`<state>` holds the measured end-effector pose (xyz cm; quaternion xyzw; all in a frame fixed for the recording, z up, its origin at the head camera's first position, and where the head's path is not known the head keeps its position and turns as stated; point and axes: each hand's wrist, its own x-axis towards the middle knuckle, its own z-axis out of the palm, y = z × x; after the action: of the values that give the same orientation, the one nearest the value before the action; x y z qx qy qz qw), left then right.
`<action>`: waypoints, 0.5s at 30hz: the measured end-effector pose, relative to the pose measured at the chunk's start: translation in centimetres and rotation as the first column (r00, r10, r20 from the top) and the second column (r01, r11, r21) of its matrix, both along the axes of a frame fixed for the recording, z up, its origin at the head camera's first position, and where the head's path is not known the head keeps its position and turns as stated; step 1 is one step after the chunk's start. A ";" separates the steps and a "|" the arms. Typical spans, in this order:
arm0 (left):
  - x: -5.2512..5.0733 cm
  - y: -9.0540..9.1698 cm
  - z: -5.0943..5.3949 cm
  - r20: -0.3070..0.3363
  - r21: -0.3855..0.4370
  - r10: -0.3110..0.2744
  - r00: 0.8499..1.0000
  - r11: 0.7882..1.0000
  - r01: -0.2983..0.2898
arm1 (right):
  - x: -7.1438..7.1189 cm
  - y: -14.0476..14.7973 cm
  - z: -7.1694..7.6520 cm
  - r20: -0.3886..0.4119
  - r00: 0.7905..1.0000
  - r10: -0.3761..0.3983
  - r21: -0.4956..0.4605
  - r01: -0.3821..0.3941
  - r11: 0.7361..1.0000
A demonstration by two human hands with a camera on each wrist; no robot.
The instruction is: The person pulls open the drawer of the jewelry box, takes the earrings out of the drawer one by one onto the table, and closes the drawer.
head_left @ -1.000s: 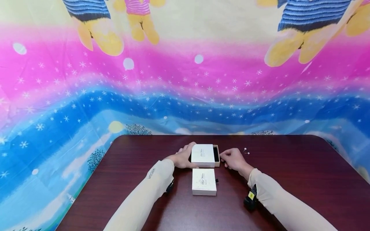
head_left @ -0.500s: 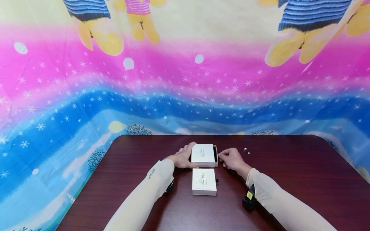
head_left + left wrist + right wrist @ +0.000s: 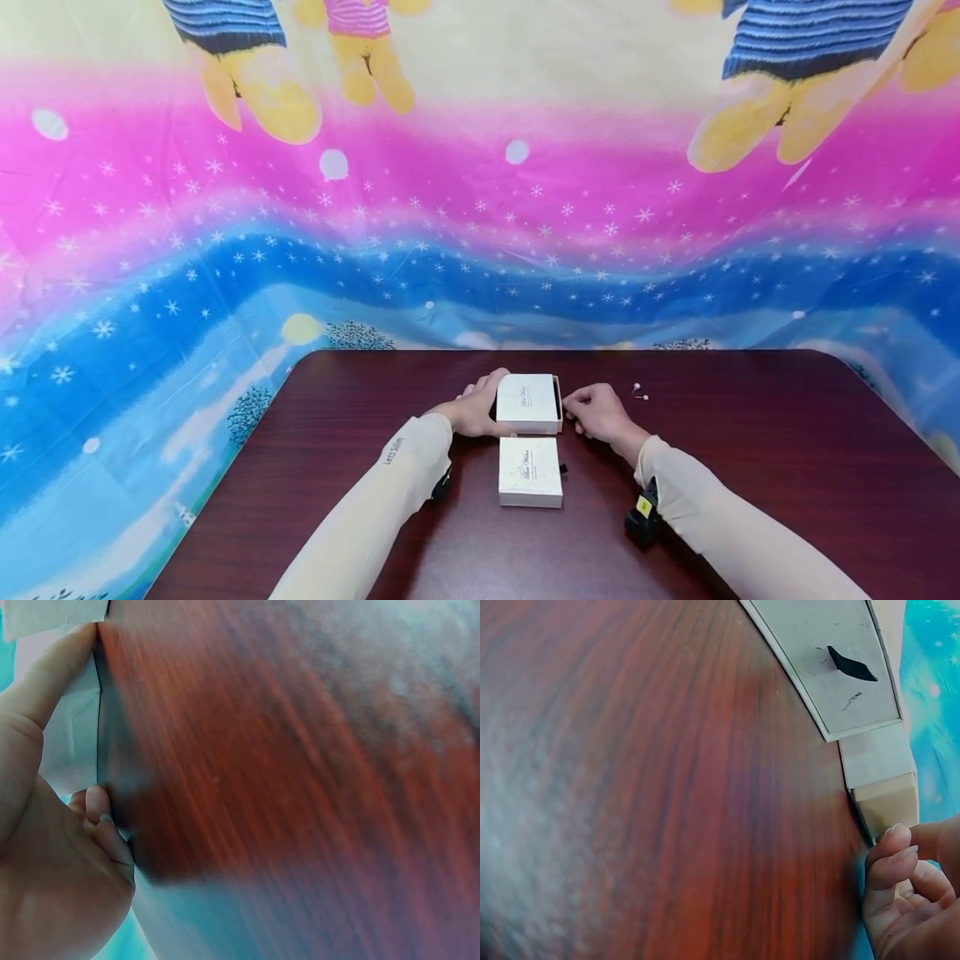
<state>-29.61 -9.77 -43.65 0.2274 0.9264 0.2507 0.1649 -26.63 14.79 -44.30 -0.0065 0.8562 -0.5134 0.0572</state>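
A white drawer box [image 3: 527,402] with dark lettering lies on the table, its beige inner drawer [image 3: 889,801] showing as a thin strip at the right end. My left hand [image 3: 476,408] grips the box's outer sleeve from the left, thumb on the near side and fingers on the far side. At the drawer's front, my right hand [image 3: 602,413] has its fingers curled and fingertips against it. Whether a tab is pinched between them is hidden. Just nearer to me lies a second white box [image 3: 529,472], shut, with a black ribbon tab [image 3: 851,664] on its right end.
Two small pins with pale round heads [image 3: 640,392] lie on the table beyond my right hand. The dark red-brown wooden table [image 3: 750,433] has rounded far corners, and a printed cloth backdrop [image 3: 480,208] hangs close behind it.
My right hand has moved slightly left, and the inner drawer has slid further into its sleeve, so less of the dark interior shows. The left hand has stayed in place.
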 end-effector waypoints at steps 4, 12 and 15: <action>-0.6 0.0 -0.8 0.000 -0.008 0.007 1.000 1.000 -0.007 | 0.0 -0.1 0.0 -0.005 1.000 -0.001 -0.001 0.001 1.000; 0.2 0.1 0.4 0.017 -0.010 0.008 1.000 1.000 -0.008 | 0.0 -0.2 -0.2 -0.009 1.000 0.004 -0.003 -0.004 1.000; 0.2 0.1 0.3 0.013 -0.008 0.006 1.000 1.000 -0.006 | 0.0 -0.2 -0.3 -0.007 1.000 0.004 -0.004 -0.004 1.000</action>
<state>-29.37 -9.67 -43.37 0.2222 0.9270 0.2489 0.1711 -26.67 14.55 -44.59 -0.0100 0.8554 -0.5149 0.0550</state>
